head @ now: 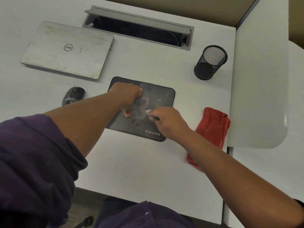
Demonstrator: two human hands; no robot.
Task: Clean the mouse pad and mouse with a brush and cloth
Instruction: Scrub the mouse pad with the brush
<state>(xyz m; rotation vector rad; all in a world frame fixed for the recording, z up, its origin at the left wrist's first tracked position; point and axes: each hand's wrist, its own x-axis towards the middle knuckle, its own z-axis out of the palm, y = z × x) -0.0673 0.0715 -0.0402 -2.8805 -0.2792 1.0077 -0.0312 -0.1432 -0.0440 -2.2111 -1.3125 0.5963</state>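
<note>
A black mouse pad [162, 96] with pale specks on its far right part lies in the middle of the white desk. My left hand [128, 97] presses down on the pad's left half, fingers spread, thumb flat. My right hand [166, 122] grips a small brush [152, 115] with a blue-and-black handle; its pale bristles touch the pad's middle and look blurred. A dark mouse [73, 95], flecked with white dust, sits left of the pad. A folded red cloth [212, 129] lies right of the pad.
A closed silver laptop [65, 50] lies at the back left. Behind it runs an open grey cable tray [138, 27] sunk into the desk. A black mesh pen cup [210, 62] stands at the back right. A white partition [259, 79] borders the right side.
</note>
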